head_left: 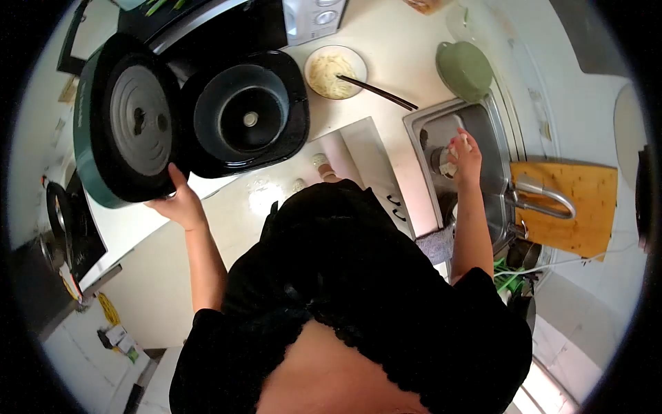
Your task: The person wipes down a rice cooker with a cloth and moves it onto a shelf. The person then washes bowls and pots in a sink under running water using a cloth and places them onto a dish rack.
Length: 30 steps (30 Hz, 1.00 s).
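Observation:
My left hand point(183, 201) grips the lower edge of a dark green rice cooker lid point(141, 121), thumb on its inner side and fingers mostly hidden behind. The lid stands open beside the black rice cooker point(298, 110), whose dark inner pot point(252, 121) shows a bare bottom. Over the steel sink point(493, 165), my right hand point(467, 160) is closed around something small and whitish that I cannot make out. A round piece with pale bits point(443, 163) lies just beside those fingers; whether it is held is unclear.
A white bowl of pale shreds point(329, 69) with dark chopsticks point(379, 92) stands between cooker and sink. Behind the sink is a green colander-like bowl point(464, 71). A faucet point(548, 196) reaches across a wooden board point(593, 207). A cabinet door point(376, 165) hangs open below the counter.

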Available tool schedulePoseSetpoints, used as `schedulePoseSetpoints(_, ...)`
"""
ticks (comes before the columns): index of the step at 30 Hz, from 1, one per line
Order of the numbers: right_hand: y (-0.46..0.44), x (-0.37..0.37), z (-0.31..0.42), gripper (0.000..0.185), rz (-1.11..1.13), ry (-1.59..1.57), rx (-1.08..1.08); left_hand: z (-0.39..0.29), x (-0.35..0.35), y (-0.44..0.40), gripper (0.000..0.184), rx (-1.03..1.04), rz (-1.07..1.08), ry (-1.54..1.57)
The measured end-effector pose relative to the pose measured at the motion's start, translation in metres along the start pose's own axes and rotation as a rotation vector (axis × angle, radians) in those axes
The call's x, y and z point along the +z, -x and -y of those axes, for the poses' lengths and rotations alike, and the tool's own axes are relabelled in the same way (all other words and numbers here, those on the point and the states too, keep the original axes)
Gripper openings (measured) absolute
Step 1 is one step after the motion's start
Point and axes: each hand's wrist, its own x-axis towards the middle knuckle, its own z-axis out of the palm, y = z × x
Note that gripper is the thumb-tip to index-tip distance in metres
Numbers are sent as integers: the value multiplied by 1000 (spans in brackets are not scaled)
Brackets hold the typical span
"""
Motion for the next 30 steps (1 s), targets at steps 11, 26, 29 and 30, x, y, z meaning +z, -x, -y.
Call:
schedulePoseSetpoints(11, -53, -30, -29, 28, -297, 95, 48, 1, -4, 0, 47, -69, 42, -46)
schedulePoseSetpoints(26, 43, 67, 5, 44, 788, 585, 202, 16, -5, 4, 52, -80, -28, -106)
schedulePoseSetpoints(29, 81, 181, 21, 38, 1085, 667, -385, 17, -3, 3, 52, -69, -56, -37)
schedulePoseSetpoints(30, 91, 218, 18, 37, 1130, 558, -679, 22, -3, 4, 51, -75, -47, -30)
